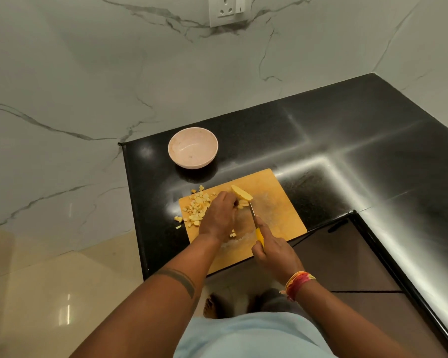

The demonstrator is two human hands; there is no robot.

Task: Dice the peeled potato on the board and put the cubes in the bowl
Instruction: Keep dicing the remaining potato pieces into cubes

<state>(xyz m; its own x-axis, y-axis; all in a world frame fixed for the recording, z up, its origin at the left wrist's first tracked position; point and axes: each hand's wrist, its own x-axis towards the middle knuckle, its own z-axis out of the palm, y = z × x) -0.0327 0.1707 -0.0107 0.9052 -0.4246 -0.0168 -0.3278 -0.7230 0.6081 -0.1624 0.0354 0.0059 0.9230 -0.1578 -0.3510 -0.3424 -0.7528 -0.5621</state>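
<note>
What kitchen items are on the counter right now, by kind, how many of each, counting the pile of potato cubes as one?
Bowl: 1
Cutting board: 1
Knife: 1
Uncut potato piece: 1
Pile of potato cubes: 1
Total: 5

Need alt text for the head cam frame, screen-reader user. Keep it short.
A person dices a peeled potato piece on a wooden cutting board: the left hand steadies it while the right hand grips a yellow-handled knife. Cut cubes lie at the board's left, a few on the black counter; the pink bowl behind holds none.
</note>
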